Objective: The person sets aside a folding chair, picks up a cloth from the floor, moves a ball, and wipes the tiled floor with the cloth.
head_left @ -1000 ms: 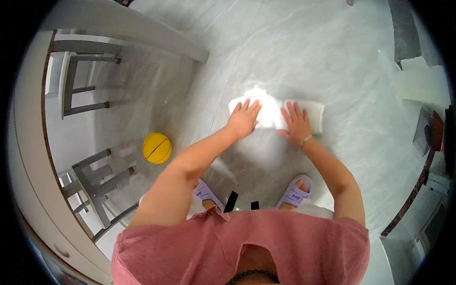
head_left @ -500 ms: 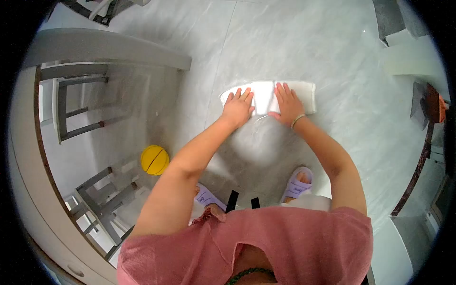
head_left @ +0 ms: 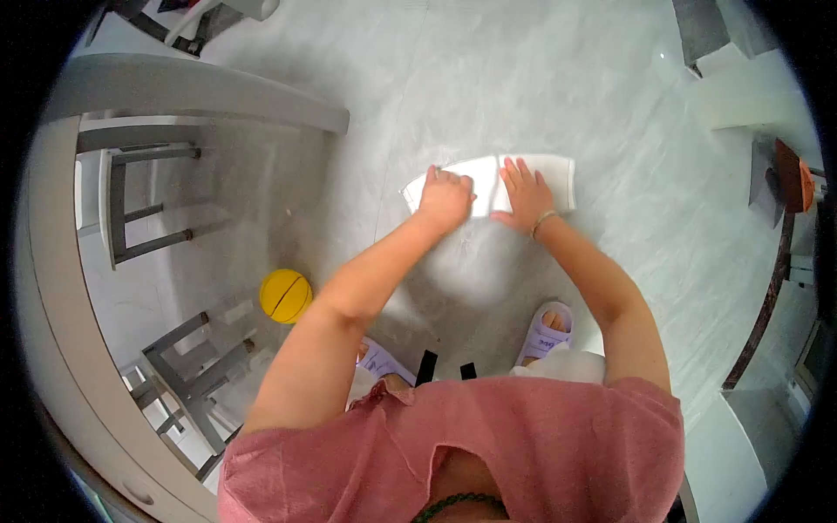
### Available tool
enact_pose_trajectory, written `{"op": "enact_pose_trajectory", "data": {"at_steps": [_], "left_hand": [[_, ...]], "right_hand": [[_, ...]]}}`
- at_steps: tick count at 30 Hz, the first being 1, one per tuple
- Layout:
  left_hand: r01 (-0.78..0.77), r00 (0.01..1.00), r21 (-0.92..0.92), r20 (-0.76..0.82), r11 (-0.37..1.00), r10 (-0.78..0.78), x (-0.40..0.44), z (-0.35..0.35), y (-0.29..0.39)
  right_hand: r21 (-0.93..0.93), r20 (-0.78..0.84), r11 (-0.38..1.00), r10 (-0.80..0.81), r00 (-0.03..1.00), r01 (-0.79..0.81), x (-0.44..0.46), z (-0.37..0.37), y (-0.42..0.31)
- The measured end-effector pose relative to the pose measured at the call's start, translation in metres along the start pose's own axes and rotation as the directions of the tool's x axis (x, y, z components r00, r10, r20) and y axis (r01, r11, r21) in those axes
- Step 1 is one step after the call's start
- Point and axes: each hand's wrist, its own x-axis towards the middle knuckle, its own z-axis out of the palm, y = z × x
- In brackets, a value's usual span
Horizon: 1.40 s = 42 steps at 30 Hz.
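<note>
A folded white cloth [head_left: 485,185] lies flat on the grey floor in front of my feet, with a crease running down its middle. My left hand [head_left: 446,199] is on its left part, fingers curled in and bunched against the fabric. On the right part, my right hand [head_left: 526,196] rests palm down with its fingers stretched out and slightly spread. A thin bracelet circles my right wrist. The cloth's underside is hidden, as are the tips of some left fingers.
A yellow ball [head_left: 286,296] sits on the floor to the left, near grey-legged stools [head_left: 122,205] under a table [head_left: 209,91]. Lilac slippers [head_left: 547,329] are on my feet. Along the right side stands an orange-brown object [head_left: 793,179] by a dark edge.
My left hand has gone from lying flat with spread fingers to curled fingers on the cloth. My right hand stays flat, nearly in the same place.
</note>
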Motion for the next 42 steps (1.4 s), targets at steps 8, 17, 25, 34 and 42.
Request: {"op": "enact_pose_trajectory", "data": {"at_steps": [8,17,25,34,42], "left_hand": [[-0.199,0.954,0.043,-0.222,0.979,0.203,-0.026,0.074,0.060],[0.013,0.989,0.010,-0.150,1.000,-0.012,0.047,0.026,0.051],[-0.138,0.950,0.141,-0.260,0.980,0.172,0.004,0.074,0.059],[-0.169,0.975,-0.036,-0.154,0.985,0.162,0.018,0.045,0.059],[-0.023,0.979,-0.035,-0.202,0.999,0.016,0.053,0.030,0.066]], "right_hand": [[0.127,-0.075,0.989,0.089,0.993,-0.079,-0.063,0.028,-0.014],[0.069,-0.295,0.996,0.074,0.953,-0.056,0.020,0.010,0.006],[0.091,-0.327,0.995,0.078,0.942,-0.051,-0.018,0.048,-0.014],[0.113,-0.215,0.988,0.124,0.969,-0.101,-0.020,0.045,-0.006],[0.230,-0.214,0.949,0.266,0.940,-0.216,0.004,0.023,0.001]]}}
